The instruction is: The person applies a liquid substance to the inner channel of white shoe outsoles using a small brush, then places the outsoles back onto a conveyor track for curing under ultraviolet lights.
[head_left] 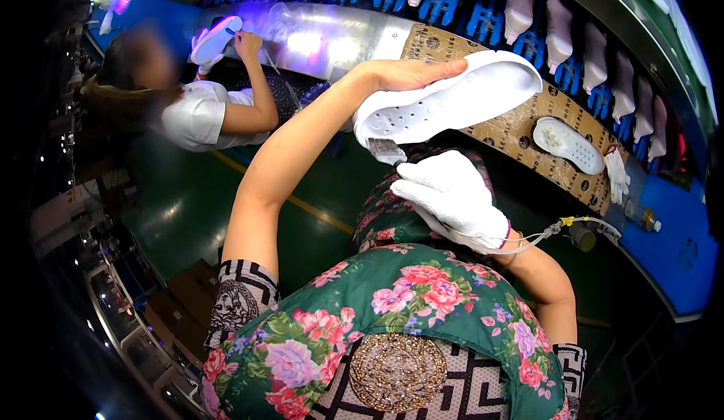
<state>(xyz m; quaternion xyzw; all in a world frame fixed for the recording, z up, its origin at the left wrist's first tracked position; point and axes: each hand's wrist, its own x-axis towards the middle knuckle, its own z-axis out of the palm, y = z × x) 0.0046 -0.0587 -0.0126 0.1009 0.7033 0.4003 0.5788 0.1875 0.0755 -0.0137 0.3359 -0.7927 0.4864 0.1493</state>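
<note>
My bare left hand (411,75) grips a white shoe sole (471,99) at its far-left side, thumb lying along the rim. The sole's hollowed inner face, with small holes toward the heel, is turned up toward me. In a white knit glove, my right hand (452,194) is closed around a flat brush (387,151). The bristles meet the sole's near-left edge at the heel. A clear thin tube (547,231) with yellow tape runs from near my right wrist to the bench.
Pale shoe lasts (520,9) line a blue rack (483,24) behind the bench. Brown printed sheeting (513,137) carries another white sole (562,142) and a white glove (617,175). A small bottle (641,215) lies at right. At left, a co-worker (200,114) handles a sole.
</note>
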